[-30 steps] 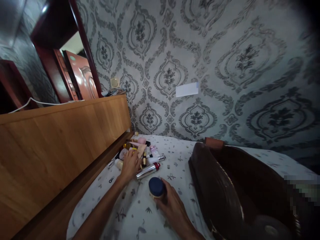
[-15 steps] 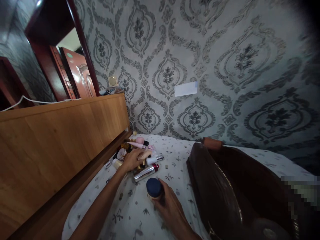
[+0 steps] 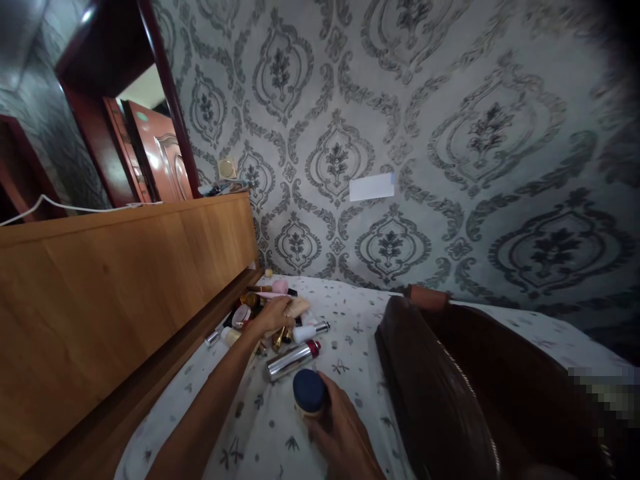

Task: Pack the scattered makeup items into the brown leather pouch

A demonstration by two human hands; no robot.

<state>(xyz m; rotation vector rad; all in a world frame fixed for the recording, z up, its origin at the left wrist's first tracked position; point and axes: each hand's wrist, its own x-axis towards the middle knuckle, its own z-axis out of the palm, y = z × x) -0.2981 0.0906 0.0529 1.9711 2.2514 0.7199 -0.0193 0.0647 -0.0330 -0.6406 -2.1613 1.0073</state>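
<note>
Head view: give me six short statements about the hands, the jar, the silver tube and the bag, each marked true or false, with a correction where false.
1. The right hand holds a jar. True.
2. The jar's lid is off. False: the dark blue lid is on.
3. A silver tube with a red end lies on its side near the jar. True.
4. The left hand grips the silver tube. False: its fingers are at a beige item beyond the tube.
5. A brown bag is to the right of the right hand. True.
6. The bag is zipped shut. False: it gapes open.
</note>
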